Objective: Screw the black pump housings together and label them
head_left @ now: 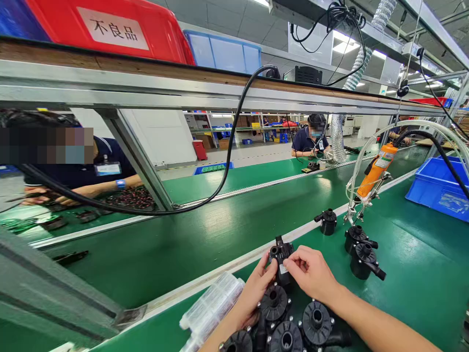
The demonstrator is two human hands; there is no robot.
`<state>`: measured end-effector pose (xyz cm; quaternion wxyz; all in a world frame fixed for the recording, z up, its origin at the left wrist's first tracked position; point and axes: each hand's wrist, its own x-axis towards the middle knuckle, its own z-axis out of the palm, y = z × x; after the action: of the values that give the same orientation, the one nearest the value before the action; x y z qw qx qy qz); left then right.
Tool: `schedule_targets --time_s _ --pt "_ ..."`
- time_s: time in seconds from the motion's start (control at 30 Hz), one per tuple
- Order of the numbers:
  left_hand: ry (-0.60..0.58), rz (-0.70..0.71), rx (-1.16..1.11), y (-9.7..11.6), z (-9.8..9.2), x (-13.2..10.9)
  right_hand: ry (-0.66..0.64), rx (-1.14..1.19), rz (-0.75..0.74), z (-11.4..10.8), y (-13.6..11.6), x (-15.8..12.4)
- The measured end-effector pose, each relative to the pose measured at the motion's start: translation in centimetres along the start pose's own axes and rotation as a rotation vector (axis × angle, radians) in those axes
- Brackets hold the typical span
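Observation:
My left hand and my right hand together hold a small black pump housing just above the green bench, near the white strip at the conveyor's edge. The right thumb and forefinger pinch at a white label on its side. The left fingers grip it from the other side. Directly below my hands lie several black round pump bodies, packed close together.
Three more black pump bodies stand to the right, under a hanging orange electric screwdriver. A clear plastic parts box lies left of my arms. A blue bin sits far right. Other people work across the green conveyor.

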<state>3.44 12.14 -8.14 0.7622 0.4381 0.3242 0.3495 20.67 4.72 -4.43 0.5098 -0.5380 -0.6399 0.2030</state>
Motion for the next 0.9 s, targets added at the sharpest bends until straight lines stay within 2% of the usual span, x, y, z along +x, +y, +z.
schedule_targets --time_s 0.13,0.27,0.43,0.5,0.6,0.67,0.77,0.83,0.9 --pt "-0.018 -0.013 -0.011 0.5 0.3 -0.6 -0.036 -0.100 -0.059 -1.3 0.4 0.5" --pt "-0.056 -0.017 -0.043 0.9 0.6 -1.2 -0.021 -0.147 0.046 -2.6 1.3 1.2" --pt "-0.129 0.014 -0.003 1.5 0.8 -1.1 -0.142 -0.180 0.101 -1.5 1.6 1.1" --pt "-0.171 0.038 0.037 2.5 0.8 -0.9 -0.189 -0.183 0.091 -1.4 1.5 1.1" --pt "-0.147 0.145 0.254 5.7 1.3 -1.8 -0.282 -0.159 0.062 -2.7 1.3 1.3" --pt "-0.076 0.271 0.456 8.5 2.4 -4.1 -0.374 -0.121 0.064 -4.5 1.3 1.4" --pt "0.098 0.535 0.709 11.9 5.3 -10.1 -0.620 -0.006 0.124 -6.8 1.4 1.0" --pt "0.187 0.721 0.739 12.7 7.4 -14.5 -0.734 0.112 0.201 -7.5 1.6 0.7" --pt "0.232 0.804 0.715 12.6 9.1 -18.0 -0.706 0.173 0.267 -7.6 2.1 0.4"
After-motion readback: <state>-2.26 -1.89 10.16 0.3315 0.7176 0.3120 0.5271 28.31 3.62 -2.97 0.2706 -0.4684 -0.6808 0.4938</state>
